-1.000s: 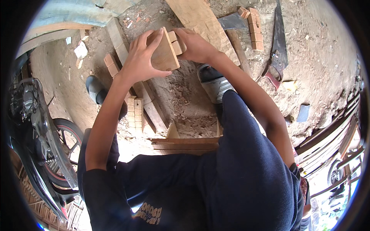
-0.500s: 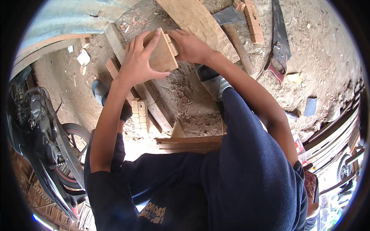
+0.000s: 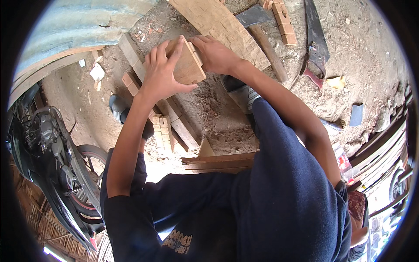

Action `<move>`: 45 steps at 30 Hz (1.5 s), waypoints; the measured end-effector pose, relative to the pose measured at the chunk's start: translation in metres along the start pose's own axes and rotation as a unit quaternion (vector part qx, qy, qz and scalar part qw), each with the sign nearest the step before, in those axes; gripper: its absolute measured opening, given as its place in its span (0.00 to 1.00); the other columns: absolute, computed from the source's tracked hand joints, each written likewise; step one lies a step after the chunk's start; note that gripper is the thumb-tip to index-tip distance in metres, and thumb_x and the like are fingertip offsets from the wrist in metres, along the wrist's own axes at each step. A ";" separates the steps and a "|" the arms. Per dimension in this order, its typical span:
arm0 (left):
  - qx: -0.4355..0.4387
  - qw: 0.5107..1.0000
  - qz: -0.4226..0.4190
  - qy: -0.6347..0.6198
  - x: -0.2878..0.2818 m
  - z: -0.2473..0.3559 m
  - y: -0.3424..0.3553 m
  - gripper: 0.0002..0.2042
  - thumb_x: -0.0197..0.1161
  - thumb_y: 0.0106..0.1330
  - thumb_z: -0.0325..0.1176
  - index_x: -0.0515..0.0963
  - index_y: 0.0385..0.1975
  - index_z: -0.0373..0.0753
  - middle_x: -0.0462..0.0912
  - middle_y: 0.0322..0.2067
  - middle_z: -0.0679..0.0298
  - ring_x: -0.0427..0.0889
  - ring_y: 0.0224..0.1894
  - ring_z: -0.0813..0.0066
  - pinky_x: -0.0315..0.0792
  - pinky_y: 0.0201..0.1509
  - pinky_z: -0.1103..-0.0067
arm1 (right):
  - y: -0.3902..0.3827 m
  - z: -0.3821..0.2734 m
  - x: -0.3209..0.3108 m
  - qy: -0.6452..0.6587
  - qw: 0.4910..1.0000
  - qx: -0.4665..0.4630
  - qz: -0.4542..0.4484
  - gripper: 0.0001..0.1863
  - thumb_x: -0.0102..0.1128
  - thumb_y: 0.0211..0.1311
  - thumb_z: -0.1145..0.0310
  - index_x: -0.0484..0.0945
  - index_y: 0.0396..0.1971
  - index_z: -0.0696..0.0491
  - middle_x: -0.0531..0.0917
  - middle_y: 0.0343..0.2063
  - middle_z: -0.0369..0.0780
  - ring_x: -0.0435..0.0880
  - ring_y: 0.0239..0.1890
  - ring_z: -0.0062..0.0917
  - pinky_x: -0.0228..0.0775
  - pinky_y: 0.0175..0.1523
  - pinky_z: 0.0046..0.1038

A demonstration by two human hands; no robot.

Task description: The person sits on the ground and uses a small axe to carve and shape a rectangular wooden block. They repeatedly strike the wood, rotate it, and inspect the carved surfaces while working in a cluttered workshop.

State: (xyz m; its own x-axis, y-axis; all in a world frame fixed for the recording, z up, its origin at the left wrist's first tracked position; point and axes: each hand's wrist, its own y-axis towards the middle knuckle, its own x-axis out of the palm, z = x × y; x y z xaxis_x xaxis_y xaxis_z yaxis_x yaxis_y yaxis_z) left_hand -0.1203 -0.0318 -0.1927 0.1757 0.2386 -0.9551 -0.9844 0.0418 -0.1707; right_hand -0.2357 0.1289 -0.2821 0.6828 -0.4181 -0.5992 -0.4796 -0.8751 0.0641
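Note:
My left hand (image 3: 162, 72) spans a flat, squarish piece of wooden board (image 3: 188, 66), its fingers along the top edge and the thumb low across the near side. On the board's right face, my right hand (image 3: 218, 56) grips a small wooden block (image 3: 196, 51) pressed against it. The right fingertips curl over the top and are partly hidden. Both pieces are held up above the dirt floor, in front of my knees. Beyond the right hand lies a long rough-hewn plank (image 3: 222, 30).
A hatchet (image 3: 268, 50), a handsaw (image 3: 315, 56) and a row of wooden blocks (image 3: 283, 24) lie at the far right. Beams (image 3: 181, 126) and stacked blocks (image 3: 162, 133) sit below my left arm. A motorcycle (image 3: 52, 153) stands on the left; corrugated sheeting (image 3: 87, 26) is at far left.
Both hands keep their hold on the board and block, which sit slightly lower and farther right in the picture. The whole view has shifted a little.

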 end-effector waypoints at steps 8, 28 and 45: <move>-0.027 1.000 -0.004 -0.014 0.001 0.005 0.000 0.60 0.79 0.35 0.50 0.51 0.74 0.50 0.55 0.65 0.44 0.54 0.66 0.41 0.55 0.69 0.52 | -0.001 0.000 -0.003 0.014 1.000 0.008 -0.008 0.40 0.72 0.42 0.71 0.67 0.60 0.57 0.76 0.52 0.45 0.72 0.57 0.43 0.67 0.63 0.38; -0.061 0.988 0.109 -0.086 -0.032 -0.006 -0.009 0.56 0.82 0.32 0.47 0.58 0.65 0.37 0.60 0.63 0.45 0.57 0.66 0.46 0.55 0.69 0.56 | -0.020 -0.074 0.095 0.024 0.979 -0.073 -0.189 0.31 0.72 0.49 0.55 0.77 0.50 0.58 0.81 0.47 0.48 0.78 0.53 0.44 0.72 0.58 0.38; 0.025 0.996 0.071 -0.056 0.060 0.049 0.097 0.53 0.78 0.40 0.54 0.58 0.67 0.42 0.61 0.64 0.50 0.58 0.67 0.49 0.53 0.69 0.52 | -0.346 0.012 -0.113 -0.007 0.831 0.512 0.216 0.09 0.63 0.60 0.72 0.87 0.38 0.56 0.88 0.34 0.45 0.87 0.33 0.26 0.78 0.40 0.26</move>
State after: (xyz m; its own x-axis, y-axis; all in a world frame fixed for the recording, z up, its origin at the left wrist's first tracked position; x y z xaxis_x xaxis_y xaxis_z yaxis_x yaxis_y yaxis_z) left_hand -0.2057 0.0346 -0.2549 0.0368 0.3530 -0.9349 -0.9986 0.0480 -0.0212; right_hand -0.1541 0.4819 -0.2462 0.3218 -0.6311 -0.7058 -0.9010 0.0249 -0.4330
